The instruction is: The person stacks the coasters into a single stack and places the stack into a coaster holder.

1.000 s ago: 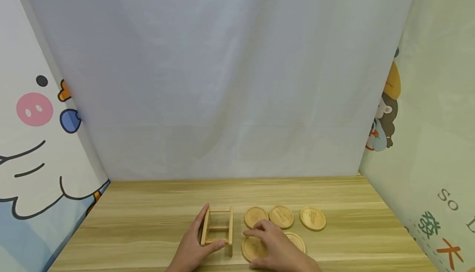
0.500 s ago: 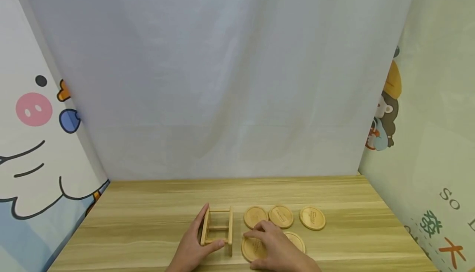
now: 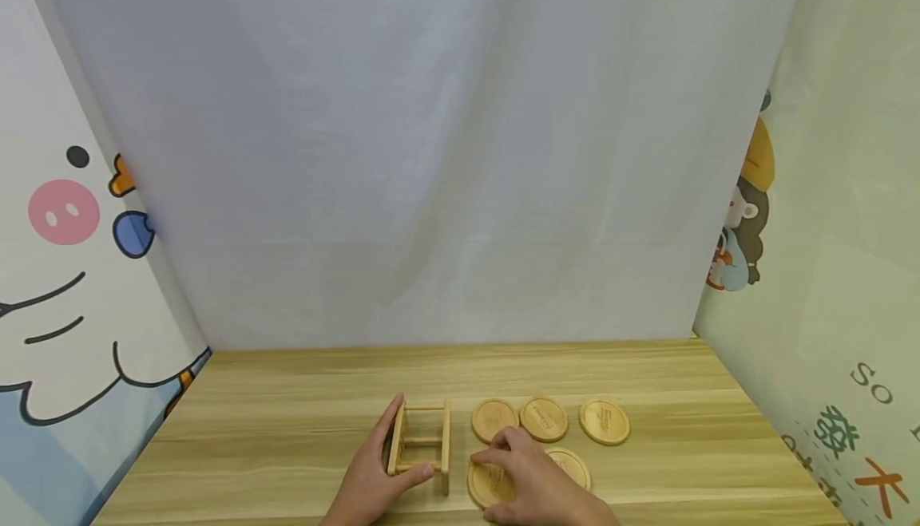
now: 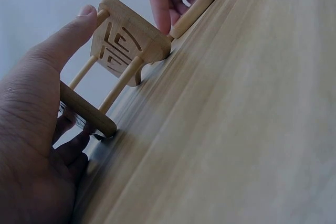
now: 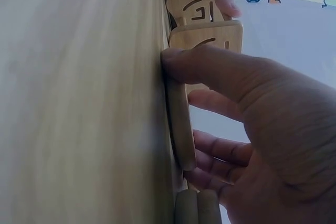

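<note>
In the head view my left hand [image 3: 372, 462] grips a small wooden coaster holder [image 3: 446, 448], fingers along its left side and thumb on the front rod. The left wrist view shows the holder's cut-out end panel [image 4: 131, 38] and its round rods, with no coaster visible between the panels. To the right, my right hand [image 3: 541, 480] pinches a round wooden coaster [image 3: 489, 486] by its edge, the thumb at the near side. That coaster [image 5: 181, 124] lies flat on the table in the right wrist view. Another coaster [image 3: 573, 467] is partly hidden behind the right hand.
Three more round coasters lie in a back row: a left one [image 3: 494, 420], a middle one [image 3: 544, 419] and a right one [image 3: 604, 422]. The wood-grain table [image 3: 302, 398] ends at a pale cloth backdrop [image 3: 460, 191]. Printed cartoon walls flank both sides.
</note>
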Action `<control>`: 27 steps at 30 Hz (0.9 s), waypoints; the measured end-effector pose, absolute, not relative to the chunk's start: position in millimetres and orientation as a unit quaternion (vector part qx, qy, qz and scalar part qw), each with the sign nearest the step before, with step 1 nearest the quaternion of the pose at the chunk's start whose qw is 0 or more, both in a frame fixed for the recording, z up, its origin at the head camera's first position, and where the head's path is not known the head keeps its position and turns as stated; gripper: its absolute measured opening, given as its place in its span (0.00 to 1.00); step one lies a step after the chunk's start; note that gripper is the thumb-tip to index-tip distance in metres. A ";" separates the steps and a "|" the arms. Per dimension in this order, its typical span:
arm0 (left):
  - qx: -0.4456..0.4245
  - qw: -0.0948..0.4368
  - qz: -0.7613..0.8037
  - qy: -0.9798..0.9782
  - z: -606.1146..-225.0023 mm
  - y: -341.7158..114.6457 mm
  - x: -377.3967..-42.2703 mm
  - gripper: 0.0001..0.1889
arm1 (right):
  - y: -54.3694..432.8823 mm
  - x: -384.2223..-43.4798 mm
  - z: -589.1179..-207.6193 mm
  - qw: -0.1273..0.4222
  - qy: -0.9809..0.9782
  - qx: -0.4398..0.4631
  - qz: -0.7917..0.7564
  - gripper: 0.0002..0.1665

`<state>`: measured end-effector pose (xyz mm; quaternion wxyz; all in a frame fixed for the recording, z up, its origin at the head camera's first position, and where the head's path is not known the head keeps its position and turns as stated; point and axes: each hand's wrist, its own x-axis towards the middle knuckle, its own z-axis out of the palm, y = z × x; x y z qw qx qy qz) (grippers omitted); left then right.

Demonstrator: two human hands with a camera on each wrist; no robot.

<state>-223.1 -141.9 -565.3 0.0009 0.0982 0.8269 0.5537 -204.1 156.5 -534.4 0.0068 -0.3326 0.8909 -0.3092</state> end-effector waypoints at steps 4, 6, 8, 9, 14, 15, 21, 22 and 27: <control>0.099 0.001 0.555 0.826 -565.3 -142.3 -223.4 0.59 | 155.6 -203.8 -533.8 0.004 0.891 -0.334 -0.308 0.37; 0.100 0.001 0.556 0.825 -565.2 -142.2 -223.2 0.59 | 155.3 -203.6 -533.4 0.002 0.891 -0.333 -0.308 0.37; 0.101 0.001 0.557 0.824 -564.9 -141.9 -222.9 0.59 | 155.0 -203.3 -533.0 0.000 0.891 -0.333 -0.308 0.36; 0.102 0.001 0.557 0.824 -564.8 -141.7 -222.8 0.59 | 154.9 -203.1 -532.7 0.000 0.891 -0.334 -0.308 0.36; 0.104 0.001 0.558 0.823 -564.1 -141.6 -222.6 0.58 | 154.2 -202.7 -531.9 -0.007 0.892 -0.329 -0.310 0.36; 0.103 0.001 0.558 0.823 -563.9 -141.7 -222.5 0.58 | 154.0 -202.6 -531.7 -0.008 0.892 -0.327 -0.312 0.36; 0.104 -0.001 0.556 0.824 -561.7 -141.9 -222.1 0.58 | 154.1 -200.4 -529.6 -0.024 0.892 -0.319 -0.320 0.36; 0.106 -0.002 0.555 0.825 -561.5 -141.8 -221.9 0.59 | 154.2 -200.1 -528.9 -0.028 0.891 -0.320 -0.321 0.36; 0.113 -0.010 0.549 0.828 -561.4 -142.0 -221.5 0.59 | 155.0 -198.2 -525.1 -0.058 0.887 -0.328 -0.319 0.36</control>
